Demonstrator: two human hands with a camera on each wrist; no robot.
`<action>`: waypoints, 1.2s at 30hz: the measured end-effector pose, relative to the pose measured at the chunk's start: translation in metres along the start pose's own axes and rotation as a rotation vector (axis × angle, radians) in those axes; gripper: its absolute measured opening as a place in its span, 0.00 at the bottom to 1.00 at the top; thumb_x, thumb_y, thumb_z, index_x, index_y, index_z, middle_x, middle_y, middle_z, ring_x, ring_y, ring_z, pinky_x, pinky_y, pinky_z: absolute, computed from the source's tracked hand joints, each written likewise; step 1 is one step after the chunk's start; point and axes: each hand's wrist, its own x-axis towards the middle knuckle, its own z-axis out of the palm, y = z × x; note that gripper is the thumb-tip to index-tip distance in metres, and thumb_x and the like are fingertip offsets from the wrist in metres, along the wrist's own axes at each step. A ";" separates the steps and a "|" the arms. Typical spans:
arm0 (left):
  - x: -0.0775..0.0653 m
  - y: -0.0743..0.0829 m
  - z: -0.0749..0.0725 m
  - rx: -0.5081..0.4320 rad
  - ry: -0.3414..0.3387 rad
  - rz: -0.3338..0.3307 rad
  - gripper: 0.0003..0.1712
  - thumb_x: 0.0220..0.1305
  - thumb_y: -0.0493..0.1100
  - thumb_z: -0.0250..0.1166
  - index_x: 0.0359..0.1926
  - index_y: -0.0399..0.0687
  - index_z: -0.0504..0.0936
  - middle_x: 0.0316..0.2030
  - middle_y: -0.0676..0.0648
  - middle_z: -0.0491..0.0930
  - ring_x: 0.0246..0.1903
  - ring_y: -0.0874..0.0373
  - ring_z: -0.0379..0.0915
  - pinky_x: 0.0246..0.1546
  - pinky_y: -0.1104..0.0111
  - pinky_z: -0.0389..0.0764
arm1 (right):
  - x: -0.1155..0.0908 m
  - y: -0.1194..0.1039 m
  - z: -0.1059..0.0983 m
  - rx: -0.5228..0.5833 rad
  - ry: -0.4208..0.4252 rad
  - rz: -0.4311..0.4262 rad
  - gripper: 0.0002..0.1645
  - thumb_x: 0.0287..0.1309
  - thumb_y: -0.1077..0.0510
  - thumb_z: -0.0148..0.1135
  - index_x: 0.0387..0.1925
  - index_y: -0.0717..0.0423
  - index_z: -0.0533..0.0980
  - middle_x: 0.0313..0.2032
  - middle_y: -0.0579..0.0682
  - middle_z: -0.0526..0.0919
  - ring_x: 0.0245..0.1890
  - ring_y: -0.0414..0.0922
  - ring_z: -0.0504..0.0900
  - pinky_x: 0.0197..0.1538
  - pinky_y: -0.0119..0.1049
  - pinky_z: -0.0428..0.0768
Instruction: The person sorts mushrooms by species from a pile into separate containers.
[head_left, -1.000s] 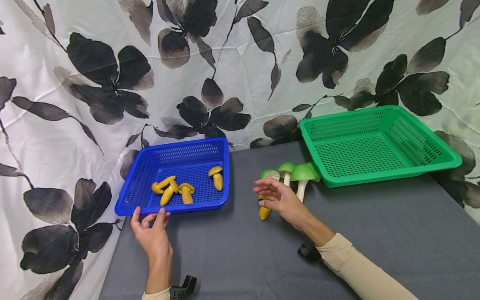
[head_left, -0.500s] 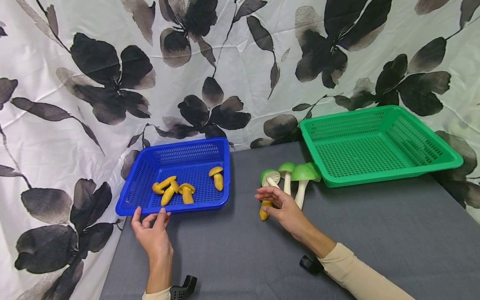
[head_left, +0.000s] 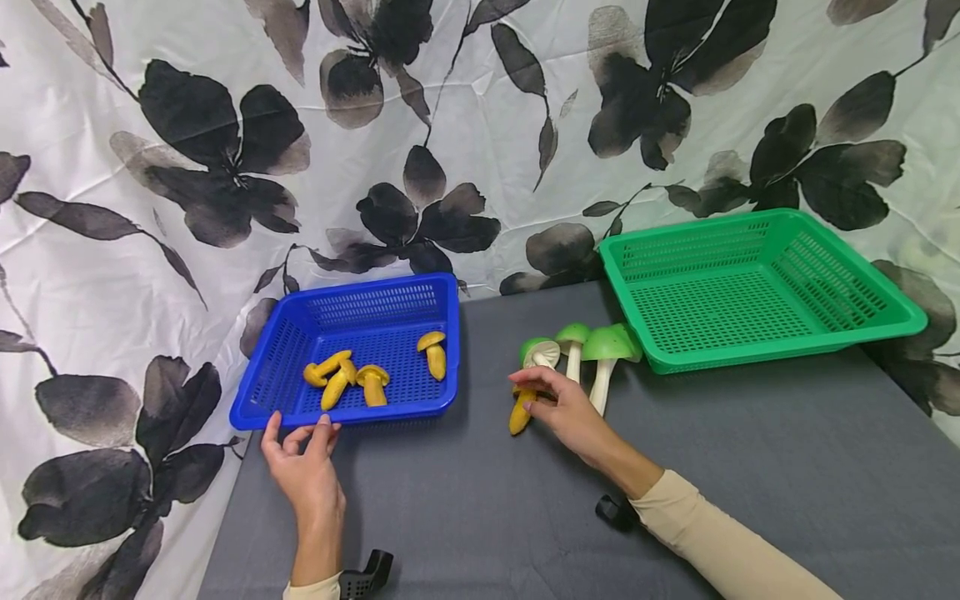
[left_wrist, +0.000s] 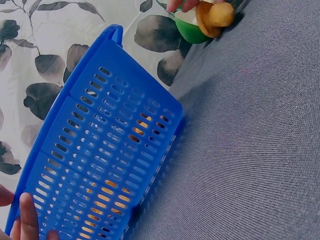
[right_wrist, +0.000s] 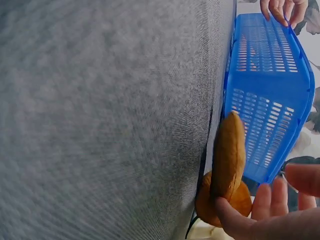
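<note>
My left hand grips the near rim of a blue plastic basket, with some fingertips over the rim and others below it on the outer wall. Several yellow toy mushrooms lie in that basket. My right hand is over another yellow mushroom on the table; in the right wrist view one fingertip touches this mushroom near its cap, while the other fingers stand apart from it. Several green-capped mushrooms with white stems lie just beyond the right hand, partly hidden by it.
A green plastic basket stands at the back right, close to the green-capped mushrooms. Grey cloth covers the table. Behind it hangs a white curtain with dark flowers. A small black device sits by the right wrist.
The right hand's fingers have drawn in around the yellow mushroom on the table, which has shifted slightly left and away. The left hand and the blue basket stay in place.
</note>
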 end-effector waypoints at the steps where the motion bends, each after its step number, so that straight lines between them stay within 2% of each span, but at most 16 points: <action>1: 0.000 0.000 0.000 0.002 0.000 -0.001 0.46 0.65 0.38 0.71 0.76 0.50 0.55 0.42 0.42 0.71 0.35 0.56 0.85 0.45 0.71 0.86 | 0.000 0.001 0.000 -0.021 0.008 -0.022 0.23 0.63 0.77 0.57 0.58 0.62 0.75 0.63 0.63 0.76 0.64 0.58 0.75 0.65 0.53 0.75; 4: 0.000 0.001 0.000 0.003 0.001 -0.002 0.45 0.65 0.38 0.70 0.76 0.50 0.55 0.42 0.42 0.71 0.35 0.56 0.85 0.45 0.71 0.86 | 0.001 0.001 0.000 -0.084 0.032 -0.082 0.22 0.61 0.79 0.57 0.54 0.63 0.77 0.64 0.59 0.76 0.67 0.56 0.73 0.67 0.59 0.71; 7: -0.001 0.001 0.000 0.001 0.001 -0.003 0.46 0.65 0.37 0.70 0.76 0.50 0.54 0.42 0.42 0.70 0.35 0.56 0.85 0.45 0.71 0.86 | 0.000 0.001 0.000 -0.140 0.055 -0.106 0.21 0.59 0.79 0.57 0.52 0.63 0.79 0.67 0.57 0.73 0.71 0.54 0.69 0.68 0.57 0.71; 10: 0.000 0.002 0.000 -0.004 0.003 -0.004 0.46 0.65 0.37 0.70 0.76 0.49 0.55 0.42 0.42 0.71 0.35 0.56 0.85 0.45 0.71 0.86 | 0.000 0.000 0.001 -0.159 0.068 -0.079 0.21 0.59 0.78 0.57 0.53 0.63 0.79 0.70 0.58 0.69 0.73 0.56 0.66 0.65 0.55 0.75; 13: 0.000 0.002 0.000 -0.007 0.004 -0.004 0.45 0.65 0.36 0.70 0.76 0.50 0.55 0.41 0.42 0.70 0.35 0.56 0.85 0.45 0.70 0.86 | -0.001 -0.001 0.002 -0.179 0.071 -0.038 0.23 0.59 0.77 0.57 0.55 0.64 0.77 0.72 0.61 0.66 0.74 0.58 0.64 0.65 0.55 0.74; 15: 0.000 0.002 0.001 -0.008 0.003 -0.004 0.45 0.65 0.36 0.70 0.76 0.50 0.55 0.41 0.42 0.70 0.35 0.56 0.85 0.44 0.71 0.86 | -0.001 -0.001 0.002 -0.191 0.067 -0.019 0.24 0.59 0.77 0.58 0.57 0.64 0.76 0.71 0.63 0.68 0.72 0.59 0.66 0.67 0.56 0.71; 20: 0.000 0.002 0.001 -0.003 0.002 -0.008 0.45 0.65 0.36 0.70 0.76 0.50 0.55 0.42 0.42 0.70 0.35 0.57 0.85 0.44 0.71 0.87 | 0.002 -0.002 0.001 -0.236 0.011 -0.018 0.25 0.60 0.77 0.60 0.59 0.66 0.74 0.64 0.64 0.74 0.64 0.60 0.74 0.67 0.58 0.72; 25: 0.001 0.003 0.001 -0.003 -0.003 -0.019 0.46 0.65 0.38 0.71 0.76 0.51 0.55 0.42 0.42 0.70 0.36 0.54 0.85 0.45 0.70 0.86 | 0.005 -0.006 -0.002 -0.311 -0.084 -0.028 0.24 0.60 0.76 0.62 0.58 0.66 0.75 0.58 0.60 0.78 0.61 0.58 0.76 0.66 0.56 0.73; 28: 0.001 0.004 0.002 -0.005 -0.006 -0.023 0.46 0.64 0.38 0.71 0.76 0.52 0.55 0.42 0.42 0.70 0.37 0.53 0.85 0.45 0.70 0.86 | 0.007 -0.006 -0.002 -0.351 -0.126 -0.032 0.25 0.61 0.75 0.63 0.60 0.67 0.73 0.59 0.62 0.78 0.61 0.58 0.76 0.66 0.55 0.73; 32: 0.001 0.004 0.001 -0.010 -0.002 -0.026 0.45 0.64 0.37 0.71 0.75 0.53 0.56 0.41 0.43 0.70 0.36 0.54 0.85 0.45 0.70 0.87 | 0.008 -0.004 -0.001 -0.405 -0.134 -0.048 0.28 0.60 0.75 0.63 0.62 0.71 0.70 0.60 0.66 0.77 0.60 0.59 0.77 0.65 0.55 0.75; 36: 0.000 0.004 0.001 -0.008 0.002 -0.029 0.44 0.65 0.37 0.71 0.75 0.54 0.56 0.41 0.43 0.70 0.35 0.56 0.85 0.45 0.70 0.87 | 0.010 -0.002 0.003 -0.474 -0.113 -0.071 0.29 0.56 0.75 0.66 0.60 0.70 0.72 0.57 0.65 0.78 0.57 0.58 0.78 0.62 0.53 0.76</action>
